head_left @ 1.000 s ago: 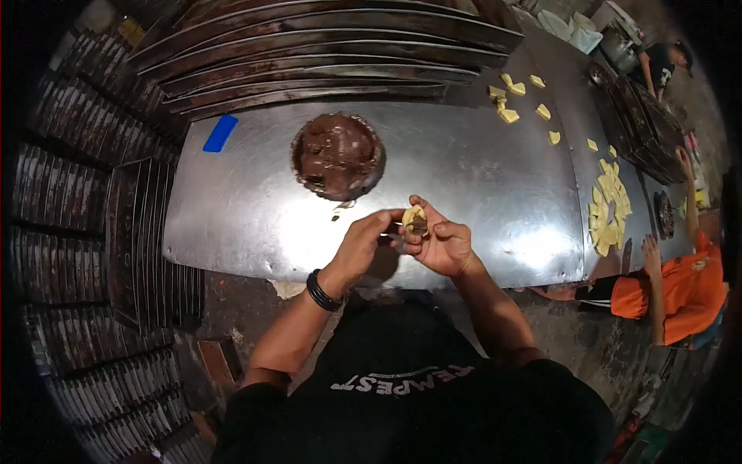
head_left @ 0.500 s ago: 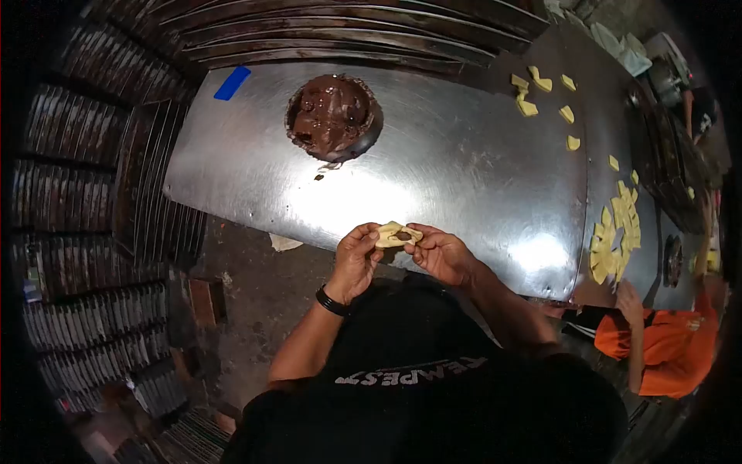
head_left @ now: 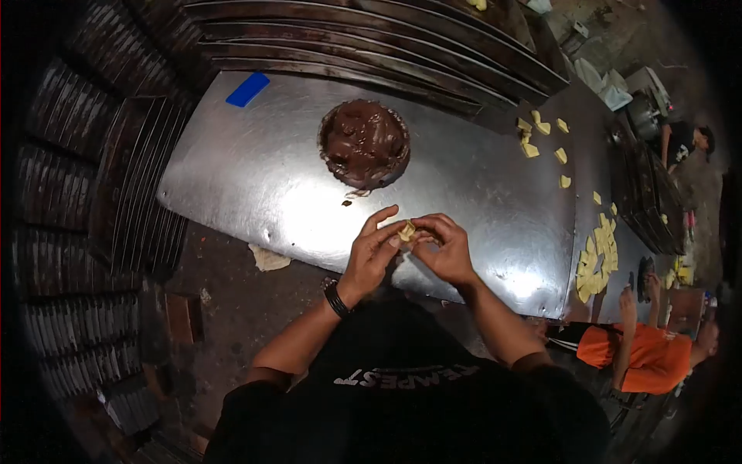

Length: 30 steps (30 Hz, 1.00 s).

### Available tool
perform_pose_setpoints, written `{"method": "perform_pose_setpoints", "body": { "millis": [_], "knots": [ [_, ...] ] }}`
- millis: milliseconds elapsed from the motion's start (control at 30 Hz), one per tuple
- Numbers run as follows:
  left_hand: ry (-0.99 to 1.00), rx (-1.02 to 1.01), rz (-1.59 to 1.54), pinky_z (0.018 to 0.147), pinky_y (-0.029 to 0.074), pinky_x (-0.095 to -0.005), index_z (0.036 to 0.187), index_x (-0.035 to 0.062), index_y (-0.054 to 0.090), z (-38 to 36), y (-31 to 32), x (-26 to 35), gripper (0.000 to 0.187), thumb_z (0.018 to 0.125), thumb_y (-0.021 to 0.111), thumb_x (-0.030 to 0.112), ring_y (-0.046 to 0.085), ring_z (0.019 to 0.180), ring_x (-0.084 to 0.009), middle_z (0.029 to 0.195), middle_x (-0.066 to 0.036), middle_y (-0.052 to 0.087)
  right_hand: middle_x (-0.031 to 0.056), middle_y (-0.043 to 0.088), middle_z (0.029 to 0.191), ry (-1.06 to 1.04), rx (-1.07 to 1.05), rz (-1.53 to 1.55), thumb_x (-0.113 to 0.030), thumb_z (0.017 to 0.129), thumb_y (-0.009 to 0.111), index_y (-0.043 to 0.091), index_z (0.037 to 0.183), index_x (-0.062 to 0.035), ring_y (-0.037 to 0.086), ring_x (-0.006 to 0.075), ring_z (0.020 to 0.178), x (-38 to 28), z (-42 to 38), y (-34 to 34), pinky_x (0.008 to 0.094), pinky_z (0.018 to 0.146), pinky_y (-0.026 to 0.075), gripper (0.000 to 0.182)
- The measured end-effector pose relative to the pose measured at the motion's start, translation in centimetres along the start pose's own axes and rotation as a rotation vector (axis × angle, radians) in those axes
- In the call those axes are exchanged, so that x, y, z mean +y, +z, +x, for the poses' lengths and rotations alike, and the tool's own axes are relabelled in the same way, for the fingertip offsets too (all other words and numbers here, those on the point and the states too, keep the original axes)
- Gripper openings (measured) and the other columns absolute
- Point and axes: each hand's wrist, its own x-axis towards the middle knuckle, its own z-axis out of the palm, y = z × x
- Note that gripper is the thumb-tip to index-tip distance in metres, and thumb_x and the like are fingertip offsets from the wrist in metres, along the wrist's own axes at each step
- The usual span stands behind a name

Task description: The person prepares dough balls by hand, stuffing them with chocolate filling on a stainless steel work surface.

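A small piece of pale yellow dough (head_left: 406, 231) is pinched between my two hands, just over the near edge of the metal table (head_left: 479, 209). My left hand (head_left: 372, 254) holds its left side by the thumb, with a finger raised and pointing away. Curled over the right side, my right hand (head_left: 444, 249) grips it with thumb and fingers. The dough looks folded up; whatever is inside it is mostly hidden. Beyond my hands stands a round bowl of glossy brown chocolate-like paste (head_left: 363, 143), with a few smears on the table near its rim.
A blue flat scraper-like piece (head_left: 247, 90) lies at the far left. Cut dough pieces (head_left: 597, 259) sit on the right side, with several more (head_left: 541, 139) farther back. Stacked dark trays (head_left: 371, 58) line the back. A person in orange (head_left: 641, 356) works at right.
The dough was stretched wide with a dark filling showing; now it is folded smaller. My left finger has lifted off it. The view has shifted, and the other person's hands have moved.
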Motion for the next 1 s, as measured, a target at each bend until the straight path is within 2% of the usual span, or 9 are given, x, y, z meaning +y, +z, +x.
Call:
{"method": "perform_pose_setpoints", "body": {
  "millis": [233,333,467,567,667,767,867,933,1000],
  "knots": [
    [-0.226,-0.436,0.066,0.085,0.048,-0.0296,0.11,-0.0002,0.064,-1.1,5.4,-0.3,0.026,0.087,0.059,0.011,0.056,0.108,-0.0206,0.135,-0.014,0.044,0.0133,0.064,0.096,-0.331,0.153,-0.719,0.003,0.07,0.061,0.065,0.096,-0.0049,0.063,0.0284,0.088,9.4,-6.6,-8.4,0.033,0.075,0.052,0.027],
    [-0.364,-0.164,-0.03,0.083,0.049,-0.0295,0.11,0.0003,0.064,-1.7,5.6,-0.7,0.024,0.089,0.058,0.01,0.056,0.104,-0.0184,0.127,-0.014,0.051,0.0096,0.064,0.106,-0.282,-0.123,-0.908,-0.017,0.074,0.059,0.062,0.106,-0.0073,0.06,0.0287,0.096,10.3,-10.2,-11.7,0.0356,0.083,0.048,0.034],
    [-0.414,0.175,0.012,0.08,0.049,-0.0281,0.11,0.002,0.064,-2.7,4.1,-1.4,0.024,0.09,0.059,0.013,0.06,0.1,-0.0199,0.123,-0.012,0.053,0.0087,0.061,0.092,0.34,-0.642,-0.542,-0.007,0.078,0.058,0.056,0.113,-0.005,0.057,0.0249,0.091,5.8,-1.9,-13.9,0.0383,0.076,0.045,0.035],
    [-0.302,0.37,0.141,0.07,0.047,-0.0256,0.11,0.0018,0.064,-3.4,4.0,0.2,0.023,0.09,0.058,0.013,0.061,0.09,-0.0173,0.124,-0.01,0.053,0.01,0.06,0.092,-0.034,-0.165,-0.541,-0.007,0.077,0.058,0.058,0.113,-0.0062,0.056,0.0272,0.086,9.6,0.2,-10.2,0.0407,0.075,0.043,0.036],
    [-0.367,0.595,0.05,0.069,0.044,-0.0251,0.117,0.0,0.06,-4.6,2.7,1.9,0.031,0.089,0.055,0.013,0.053,0.079,-0.0099,0.127,-0.011,0.054,0.0127,0.06,0.091,-0.47,-0.306,-0.657,-0.008,0.074,0.058,0.053,0.12,-0.0042,0.055,0.0295,0.088,12.8,-2.5,-8.7,0.0411,0.083,0.042,0.046],
    [-0.35,0.859,0.006,0.068,0.044,-0.0254,0.118,0.0003,0.059,-6.6,0.6,2.8,0.031,0.09,0.056,0.015,0.054,0.078,-0.0096,0.124,-0.009,0.055,0.0149,0.058,0.1,-0.435,-0.748,-0.607,-0.006,0.076,0.056,0.052,0.123,-0.0032,0.052,0.0323,0.093,15.4,-1.1,-14.2,0.0433,0.088,0.039,0.048],
    [-0.381,0.891,-0.049,0.069,0.043,-0.0257,0.12,0.0012,0.057,-8.4,-0.8,2.7,0.033,0.091,0.057,0.017,0.054,0.08,-0.01,0.122,-0.007,0.056,0.0157,0.058,0.101,-0.466,-0.246,-0.762,-0.006,0.077,0.055,0.053,0.119,-0.0011,0.053,0.0342,0.094,15.0,2.9,-12.0,0.0441,0.087,0.04,0.042],
    [-0.386,0.846,-0.09,0.067,0.043,-0.0246,0.122,0.0006,0.056,-7.9,-0.9,1.7,0.036,0.091,0.058,0.018,0.054,0.079,-0.0099,0.12,-0.006,0.057,0.0158,0.059,0.102,-0.235,-0.006,-0.559,-0.004,0.075,0.054,0.054,0.115,-0.0006,0.053,0.0352,0.094,14.4,4.0,-7.8,0.0447,0.085,0.04,0.04],
    [-0.386,0.76,-0.1,0.065,0.042,-0.0238,0.122,0.0006,0.055,-6.4,-1.2,0.8,0.036,0.09,0.058,0.017,0.053,0.078,-0.0096,0.12,-0.006,0.057,0.0177,0.059,0.104,-0.075,-0.082,-0.651,0.0,0.072,0.053,0.057,0.11,-0.0001,0.054,0.0349,0.094,13.0,2.3,-5.6,0.0457,0.083,0.042,0.038]
  ]
}}
